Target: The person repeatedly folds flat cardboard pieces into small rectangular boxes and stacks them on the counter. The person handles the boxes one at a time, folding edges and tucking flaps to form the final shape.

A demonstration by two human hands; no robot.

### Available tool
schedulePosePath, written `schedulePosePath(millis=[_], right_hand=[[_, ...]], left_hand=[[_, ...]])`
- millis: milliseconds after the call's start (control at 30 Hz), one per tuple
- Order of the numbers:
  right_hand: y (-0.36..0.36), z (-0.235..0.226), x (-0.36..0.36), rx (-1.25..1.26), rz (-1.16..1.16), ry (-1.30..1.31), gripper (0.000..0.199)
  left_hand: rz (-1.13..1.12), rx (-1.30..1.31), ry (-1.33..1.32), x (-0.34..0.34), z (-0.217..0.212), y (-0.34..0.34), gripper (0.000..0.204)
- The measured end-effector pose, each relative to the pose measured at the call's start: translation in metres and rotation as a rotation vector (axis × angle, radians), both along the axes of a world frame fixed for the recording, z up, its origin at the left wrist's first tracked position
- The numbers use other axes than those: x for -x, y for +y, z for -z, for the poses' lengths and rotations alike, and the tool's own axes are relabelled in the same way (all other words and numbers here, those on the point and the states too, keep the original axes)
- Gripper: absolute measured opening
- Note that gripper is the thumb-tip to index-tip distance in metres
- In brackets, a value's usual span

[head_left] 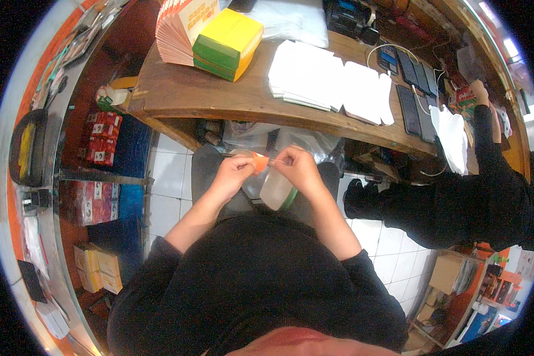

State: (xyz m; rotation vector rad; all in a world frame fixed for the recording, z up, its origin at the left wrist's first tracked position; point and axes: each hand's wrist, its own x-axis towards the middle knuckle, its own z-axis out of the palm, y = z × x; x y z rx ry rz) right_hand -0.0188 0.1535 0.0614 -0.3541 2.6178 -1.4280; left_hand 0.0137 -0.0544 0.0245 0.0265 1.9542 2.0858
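Note:
In front of my lap, my left hand (pixel 232 177) is closed, its thumb and fingers pinching a small flat orange piece (pixel 260 162). A thin dark strip sticks out beside the left fingertips; its kind is unclear. Close by on the right, my right hand (pixel 299 170) is closed in a pinch near the other end of the orange piece. What lies between those fingertips is too small to make out. Just below both hands, a translucent plastic container (pixel 274 191) with a green edge rests at my lap, partly covered by the right hand.
A wooden desk (pixel 231 98) ahead carries a yellow-green box (pixel 229 44), a fanned booklet stack (pixel 181 32), white papers (pixel 305 74) and several phones (pixel 409 110). Shelves with red boxes (pixel 104 139) stand left. At right, another person in black (pixel 457 207) reaches over the desk.

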Motion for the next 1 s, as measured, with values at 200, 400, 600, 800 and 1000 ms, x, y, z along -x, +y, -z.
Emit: schedulePosePath(millis=[200, 400, 600, 800, 1000], right_hand=[[0.001, 0.001, 0.002, -0.007, -0.011, -0.004, 0.022], [-0.002, 0.000, -0.005, 0.100, -0.070, 0.118, 0.017], [-0.014, 0.017, -0.018, 0.382, 0.058, -0.246, 0.019], [-0.031, 0.008, -0.025, 0.713, 0.082, -0.476, 0.015], [-0.047, 0.042, -0.026, 0.659, 0.293, -0.241, 0.014]], left_hand=[[-0.078, -0.191, -0.114, -0.001, -0.007, 0.010, 0.020], [-0.220, -0.101, -0.060, 0.002, -0.005, 0.009, 0.011], [-0.400, 0.346, 0.200, 0.003, 0.001, 0.021, 0.003], [-0.470, 0.499, 0.412, 0.003, -0.009, 0.031, 0.011], [-0.421, 0.456, 0.483, -0.004, -0.005, 0.037, 0.024]])
